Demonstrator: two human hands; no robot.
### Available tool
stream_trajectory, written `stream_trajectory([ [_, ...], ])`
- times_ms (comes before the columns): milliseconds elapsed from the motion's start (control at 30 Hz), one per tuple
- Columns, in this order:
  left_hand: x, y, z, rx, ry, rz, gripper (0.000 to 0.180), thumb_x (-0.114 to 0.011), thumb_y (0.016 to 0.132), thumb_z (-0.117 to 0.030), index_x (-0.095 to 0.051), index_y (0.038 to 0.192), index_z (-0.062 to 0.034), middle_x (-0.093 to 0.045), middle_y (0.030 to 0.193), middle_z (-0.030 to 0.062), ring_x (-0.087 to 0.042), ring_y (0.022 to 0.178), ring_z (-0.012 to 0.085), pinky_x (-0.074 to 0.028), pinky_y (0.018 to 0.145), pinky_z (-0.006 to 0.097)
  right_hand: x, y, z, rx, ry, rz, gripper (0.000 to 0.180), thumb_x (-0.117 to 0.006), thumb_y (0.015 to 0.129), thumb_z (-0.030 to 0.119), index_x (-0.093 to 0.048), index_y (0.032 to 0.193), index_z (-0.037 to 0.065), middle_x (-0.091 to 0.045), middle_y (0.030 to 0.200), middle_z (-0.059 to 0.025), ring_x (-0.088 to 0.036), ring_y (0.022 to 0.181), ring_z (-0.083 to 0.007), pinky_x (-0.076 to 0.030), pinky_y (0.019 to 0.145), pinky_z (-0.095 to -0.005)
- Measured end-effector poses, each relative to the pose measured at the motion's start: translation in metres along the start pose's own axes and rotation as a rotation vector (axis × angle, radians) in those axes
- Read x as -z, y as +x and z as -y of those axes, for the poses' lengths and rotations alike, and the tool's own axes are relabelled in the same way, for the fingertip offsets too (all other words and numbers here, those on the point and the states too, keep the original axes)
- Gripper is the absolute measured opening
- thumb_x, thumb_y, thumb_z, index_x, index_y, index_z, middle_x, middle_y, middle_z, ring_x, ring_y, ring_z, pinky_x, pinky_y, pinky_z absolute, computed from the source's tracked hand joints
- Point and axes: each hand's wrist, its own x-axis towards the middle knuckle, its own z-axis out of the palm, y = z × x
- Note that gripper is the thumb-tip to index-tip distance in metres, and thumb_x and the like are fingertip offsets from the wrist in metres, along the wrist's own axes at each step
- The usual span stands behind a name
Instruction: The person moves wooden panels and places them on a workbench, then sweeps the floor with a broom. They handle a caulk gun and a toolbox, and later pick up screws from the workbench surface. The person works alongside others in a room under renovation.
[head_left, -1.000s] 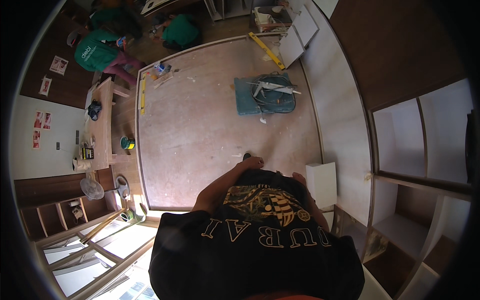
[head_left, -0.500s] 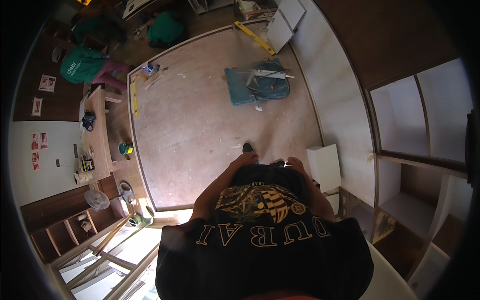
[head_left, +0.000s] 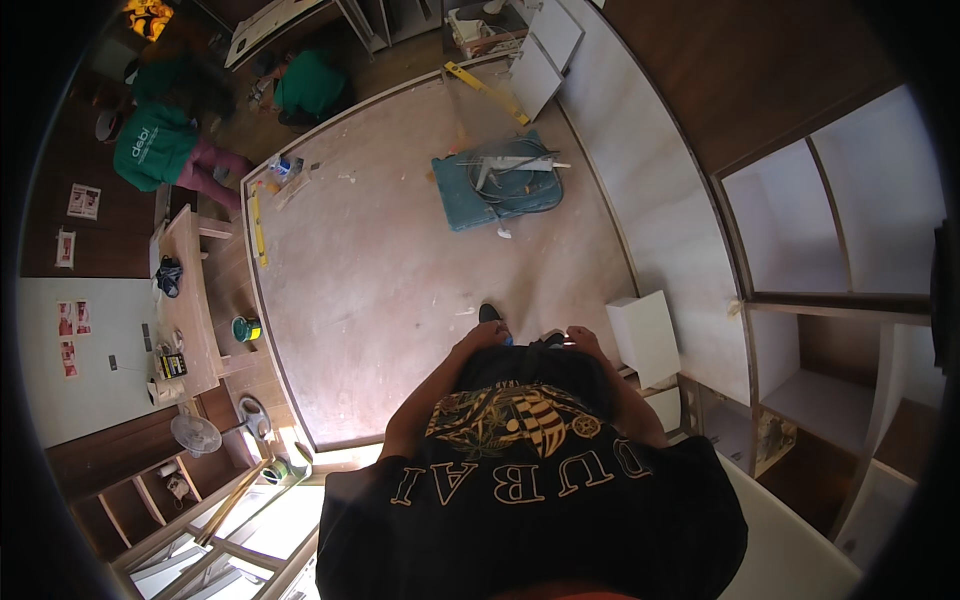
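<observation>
My own black shirt fills the near view, so most of both arms is hidden. Left hand and right hand sit low at my waist, just above the shirt hem; fingers too small and half covered to tell if they're curled or holding anything. One dark shoe shows just past the left hand on the big bare floor panel. White box stands just right of the right hand, untouched. Further out, a blue mat with a coiled cable and white tool parts lies well apart. Far left: two people in green by the panel edge. Nothing under my hands looks started; progress can't be judged from here.
</observation>
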Motion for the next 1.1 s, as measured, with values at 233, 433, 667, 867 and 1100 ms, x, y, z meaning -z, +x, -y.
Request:
stream_trajectory([
  [233, 0.006, -0.007, 0.015, 0.039, -0.055, -0.022, 0.038, -0.056, 0.084, -0.033, -0.064, 0.108, -0.004, -0.066, 0.105, 0.0164, -0.064, 0.095, 0.0291, -0.049, 0.086, 0.038, -0.018, -0.006, 0.023, -0.133, 0.017, 0.002, 0.031, -0.061, 0.089, 0.025, -0.059, 0.109, 0.001, -0.064, 0.085, -0.01, -0.065, 0.07, -0.0186, -0.055, 0.062, -0.0318],
  [433, 0.018, -0.019, 0.029, 0.1, -0.062, -0.072, 0.038, -0.055, 0.084, -0.033, -0.064, 0.107, -0.0047, -0.067, 0.101, 0.0173, -0.065, 0.093, 0.0285, -0.05, 0.085, 0.038, -0.042, -0.014, 0.052, -0.185, 0.027, 0.028, 0.025, -0.058, 0.09, 0.024, -0.058, 0.106, 0.004, -0.062, 0.079, -0.0086, -0.062, 0.063, -0.0163, -0.051, 0.054, -0.0278],
  [667, 0.039, -0.02, 0.059, 0.035, -0.063, -0.119, 0.036, -0.052, 0.085, -0.031, -0.064, 0.107, -0.0045, -0.068, 0.098, 0.0159, -0.066, 0.092, 0.0293, -0.05, 0.084, 0.039, -0.038, 0.0, 0.071, -0.104, 0.012, -0.09, 0.026, -0.058, 0.091, 0.027, -0.058, 0.107, 0.007, -0.062, 0.083, -0.0081, -0.062, 0.068, -0.0154, -0.05, 0.056, -0.0274],
  [867, 0.06, -0.032, 0.088, 0.057, -0.073, -0.149, 0.035, -0.052, 0.087, -0.032, -0.063, 0.109, -0.0064, -0.067, 0.099, 0.0174, -0.065, 0.093, 0.0309, -0.05, 0.084, 0.04, -0.075, 0.01, 0.104, -0.079, 0.061, -0.17, 0.029, -0.057, 0.089, 0.028, -0.058, 0.112, 0.01, -0.063, 0.085, -0.0066, -0.061, 0.07, -0.0155, -0.048, 0.059, -0.0277],
  [1100, 0.082, -0.028, 0.102, 0.023, -0.113, -0.208, 0.038, -0.049, 0.09, -0.036, -0.063, 0.109, -0.0057, -0.066, 0.101, 0.0189, -0.063, 0.096, 0.0338, -0.049, 0.085, 0.042, -0.082, 0.055, 0.067, 0.205, -0.64, 0.02, 0.028, -0.055, 0.088, 0.025, -0.066, 0.105, 0.005, -0.066, 0.093, -0.008, -0.062, 0.084, -0.0185, -0.049, 0.074, -0.031],
])
